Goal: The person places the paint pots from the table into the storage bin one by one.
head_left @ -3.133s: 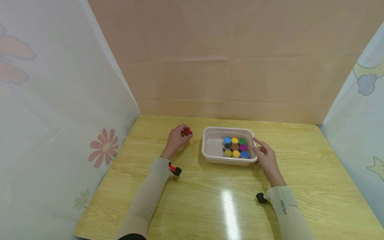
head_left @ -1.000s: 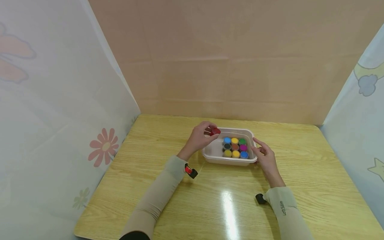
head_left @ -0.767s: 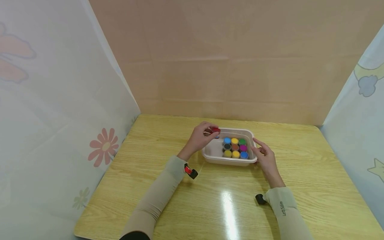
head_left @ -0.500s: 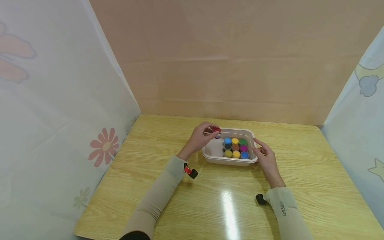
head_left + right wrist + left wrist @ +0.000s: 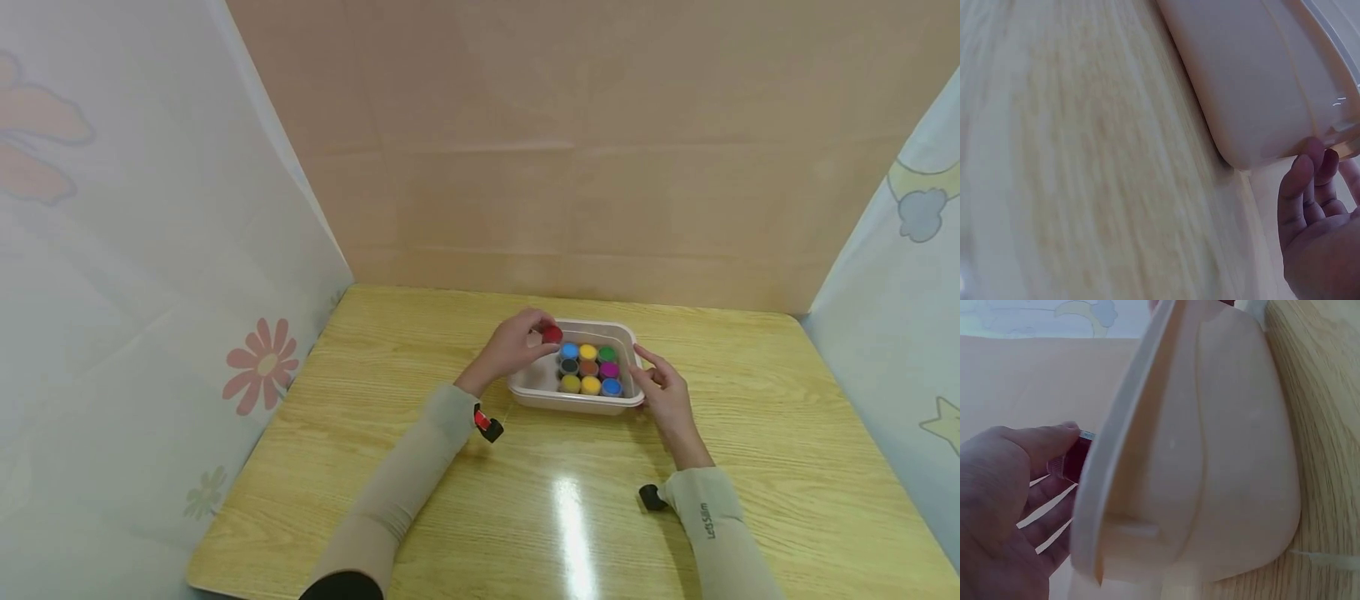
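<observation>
My left hand [image 5: 517, 342] pinches a small red-lidded paint pot [image 5: 552, 334] between thumb and fingers, above the left part of a pale plastic container [image 5: 534, 392]. In the left wrist view the pot [image 5: 1077, 456] shows dark red behind the container's rim. Inside, at the container's right, several paint pots [image 5: 588, 368] stand upright in tight rows, with blue, yellow, green, black, brown, purple and olive lids. My right hand [image 5: 666, 396] holds the container's right end by its rim; in the right wrist view its curled fingers [image 5: 1297, 178] touch the container's corner [image 5: 1241, 119].
The container stands on a wood-grain table [image 5: 450, 517] with a light glare at the front. A plain tan sheet [image 5: 570, 167] hangs behind, and a flower-printed white sheet [image 5: 150, 292] borders the left side. Another printed sheet [image 5: 900, 350] is on the right.
My left hand has carried the red-lidded paint pot rightward from the table left of the container to over it, moving slightly further right just now. My right hand has stayed at the container's right end.
</observation>
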